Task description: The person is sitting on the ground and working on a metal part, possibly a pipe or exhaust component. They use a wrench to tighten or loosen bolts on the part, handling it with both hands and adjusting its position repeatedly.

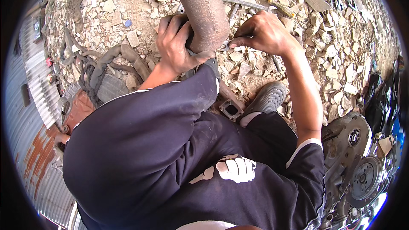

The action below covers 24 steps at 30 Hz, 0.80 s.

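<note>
A thick, rusty bent metal pipe [204,10] comes down from the top edge, its lower end between my two hands. Wrapped against the left side of that end is my left hand [172,47], its thumb reaching under the pipe; part of its grip is hidden behind the metal. To the right of the pipe end, my right hand [266,34] is closed, thumb and forefinger pinched together. From the pinch a bright metal piece [224,46], which looks like a spanner's end, sticks out close to the pipe. Most of that piece is hidden.
Loose tools, among them a long metal bar [245,3], lie on rubble beyond my right hand. Black hoses [115,55] lie at left, beside corrugated metal sheet [38,72]. Engine parts [364,174] stand at lower right. My shoe [268,96] is near a square-ended metal part [230,109].
</note>
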Motion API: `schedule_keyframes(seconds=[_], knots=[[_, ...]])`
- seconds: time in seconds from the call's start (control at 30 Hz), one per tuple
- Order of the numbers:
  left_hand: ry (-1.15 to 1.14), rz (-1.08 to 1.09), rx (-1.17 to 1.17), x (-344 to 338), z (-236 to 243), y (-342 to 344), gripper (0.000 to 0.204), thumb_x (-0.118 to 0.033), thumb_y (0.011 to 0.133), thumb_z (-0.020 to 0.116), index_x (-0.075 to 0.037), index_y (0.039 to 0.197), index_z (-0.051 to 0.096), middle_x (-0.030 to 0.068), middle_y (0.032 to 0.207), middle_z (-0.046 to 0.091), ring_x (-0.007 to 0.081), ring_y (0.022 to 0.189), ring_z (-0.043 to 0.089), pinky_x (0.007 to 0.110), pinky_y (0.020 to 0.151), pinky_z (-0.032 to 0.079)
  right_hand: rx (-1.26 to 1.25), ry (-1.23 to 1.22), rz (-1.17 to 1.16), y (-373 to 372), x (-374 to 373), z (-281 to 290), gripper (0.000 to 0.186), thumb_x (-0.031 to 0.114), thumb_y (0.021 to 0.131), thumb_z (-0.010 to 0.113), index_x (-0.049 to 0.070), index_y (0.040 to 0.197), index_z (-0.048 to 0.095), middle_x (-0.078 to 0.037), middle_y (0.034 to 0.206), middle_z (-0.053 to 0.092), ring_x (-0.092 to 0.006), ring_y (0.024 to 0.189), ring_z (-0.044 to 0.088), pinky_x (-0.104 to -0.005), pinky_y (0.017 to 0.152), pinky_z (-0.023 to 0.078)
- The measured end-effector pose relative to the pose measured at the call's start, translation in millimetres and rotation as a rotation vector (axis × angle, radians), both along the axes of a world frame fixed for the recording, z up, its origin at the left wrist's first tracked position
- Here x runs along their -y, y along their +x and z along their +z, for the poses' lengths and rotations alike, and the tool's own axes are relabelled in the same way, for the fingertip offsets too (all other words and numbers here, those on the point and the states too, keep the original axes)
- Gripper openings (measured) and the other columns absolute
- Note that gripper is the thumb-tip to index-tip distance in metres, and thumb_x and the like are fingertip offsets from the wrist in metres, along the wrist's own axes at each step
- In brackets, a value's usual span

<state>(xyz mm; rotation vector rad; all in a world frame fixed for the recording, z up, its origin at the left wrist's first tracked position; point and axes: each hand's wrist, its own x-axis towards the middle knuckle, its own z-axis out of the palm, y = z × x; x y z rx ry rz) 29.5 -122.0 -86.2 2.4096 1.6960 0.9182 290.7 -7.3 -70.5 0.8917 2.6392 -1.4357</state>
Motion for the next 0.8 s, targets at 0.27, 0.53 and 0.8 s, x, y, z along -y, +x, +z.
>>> schedule_keyframes(seconds=[0.27,0.53,0.8], knots=[[-0.077,-0.021,-0.006,2.0,8.6,0.4,0.094,-0.084,0.082,0.057,0.004,0.108,0.072,0.0202,0.104,0.064,0.0371,0.092,0.057,0.048,0.081,0.049,0.017,0.064,0.104,-11.5,-11.3,6.7,0.037,0.051,0.085,0.077,0.015,0.093,0.083,-0.007,0.082,0.078,-0.0296,0.077,0.075,-0.0426,0.073,0.057],[-0.083,-0.003,-0.02,2.7,12.3,1.4,0.093,-0.084,0.082,0.058,0.004,0.107,0.072,0.0197,0.104,0.065,0.0374,0.092,0.058,0.048,0.082,0.049,-0.074,-0.571,-0.56,-5.8,111.3,-25.5,0.047,0.052,0.101,0.062,0.008,0.096,0.078,-0.008,0.075,0.072,-0.0131,0.066,0.065,-0.0345,0.065,0.053],[-0.065,-0.01,-0.015,-0.9,17.0,3.0,0.09,-0.082,0.082,0.059,0.004,0.106,0.071,0.0196,0.103,0.065,0.0374,0.092,0.058,0.048,0.081,0.049,-0.631,-1.395,-1.0,-63.8,176.4,-20.8,0.039,0.041,0.111,0.047,0.012,0.087,0.054,0.007,0.067,0.041,-0.0061,0.055,0.036,-0.0228,0.051,0.03]])
